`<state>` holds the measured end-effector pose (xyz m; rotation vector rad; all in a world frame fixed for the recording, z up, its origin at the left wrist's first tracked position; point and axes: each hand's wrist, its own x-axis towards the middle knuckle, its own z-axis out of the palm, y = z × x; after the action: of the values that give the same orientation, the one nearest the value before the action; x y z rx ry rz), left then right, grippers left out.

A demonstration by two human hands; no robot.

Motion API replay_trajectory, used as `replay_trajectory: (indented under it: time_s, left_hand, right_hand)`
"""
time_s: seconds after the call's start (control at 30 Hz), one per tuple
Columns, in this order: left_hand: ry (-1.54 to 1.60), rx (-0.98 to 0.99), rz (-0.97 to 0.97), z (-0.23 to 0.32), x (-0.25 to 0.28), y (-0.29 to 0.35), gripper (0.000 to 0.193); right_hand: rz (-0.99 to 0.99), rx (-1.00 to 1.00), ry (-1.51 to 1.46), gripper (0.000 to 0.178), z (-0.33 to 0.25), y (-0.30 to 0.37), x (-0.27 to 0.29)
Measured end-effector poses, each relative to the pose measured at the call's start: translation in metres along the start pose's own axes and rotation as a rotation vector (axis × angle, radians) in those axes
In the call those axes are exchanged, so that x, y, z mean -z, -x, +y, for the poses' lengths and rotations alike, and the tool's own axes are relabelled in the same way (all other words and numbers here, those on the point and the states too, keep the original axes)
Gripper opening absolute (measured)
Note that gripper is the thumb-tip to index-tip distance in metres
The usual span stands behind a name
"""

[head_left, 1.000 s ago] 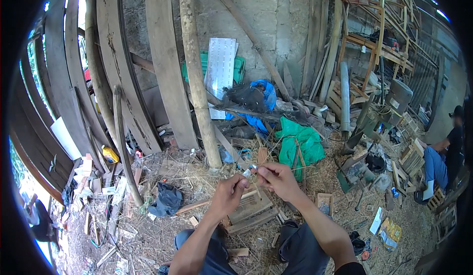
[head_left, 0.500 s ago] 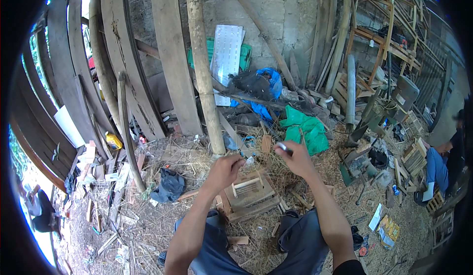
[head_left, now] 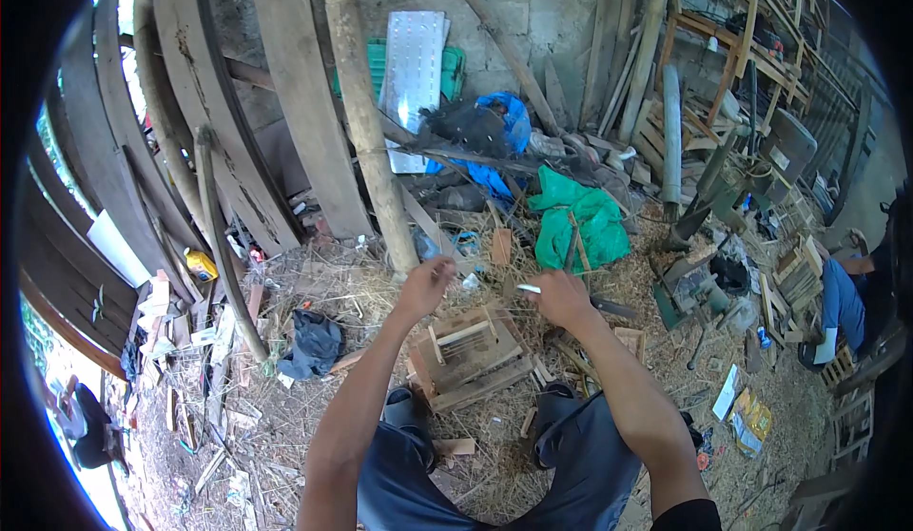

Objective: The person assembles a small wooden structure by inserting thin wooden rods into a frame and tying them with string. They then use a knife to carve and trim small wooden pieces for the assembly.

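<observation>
My right hand (head_left: 563,300) pinched short white stick (head_left: 529,289), tip poking out leftward; my left hand (head_left: 424,289) loosely curled, apart, couldn't tell if holding anything; boxy wooden piece (head_left: 455,373) sat below hands; judged steady light pinch best, tip uncovered for control

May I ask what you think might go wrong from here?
The slim white object juts from the right hand; if it slipped, it might be hard to find among the straw and litter. The low wooden frame sits close to the person's shoes, so a careless step might knock it.
</observation>
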<state>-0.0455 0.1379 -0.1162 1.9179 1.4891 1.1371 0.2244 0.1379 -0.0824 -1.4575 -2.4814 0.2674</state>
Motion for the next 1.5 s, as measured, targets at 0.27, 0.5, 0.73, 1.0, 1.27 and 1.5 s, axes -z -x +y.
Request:
replay_trajectory:
  time_s: [0.27,0.5,0.73,1.0,1.27,1.5]
  left_hand:
    - [-0.757,0.012,-0.544,-0.031,-0.082,0.055,0.072]
    - [-0.725,0.128,-0.649,-0.056,-0.085,0.046,0.064]
    - [0.165,0.275,-0.442,0.008,-0.025,0.021,0.035]
    - [0.822,0.151,-0.241,0.125,0.040,0.047,0.023]
    - [1.170,0.103,-0.277,0.142,0.044,0.063,0.047]
    - [1.498,0.240,-0.313,0.160,0.042,0.066,0.049]
  right_hand:
    - [0.133,-0.295,-0.187,0.024,0.019,-0.010,0.000]
    - [0.197,-0.233,-0.490,0.017,0.013,-0.011,0.005]
    - [0.321,-0.089,-0.843,0.013,-0.010,0.006,0.047]
    - [0.355,-0.066,-1.260,0.013,-0.095,0.035,0.104]
    - [0.540,-0.039,-1.213,0.017,-0.104,0.045,0.109]
    - [0.438,0.059,-1.262,0.016,-0.106,0.048,0.112]
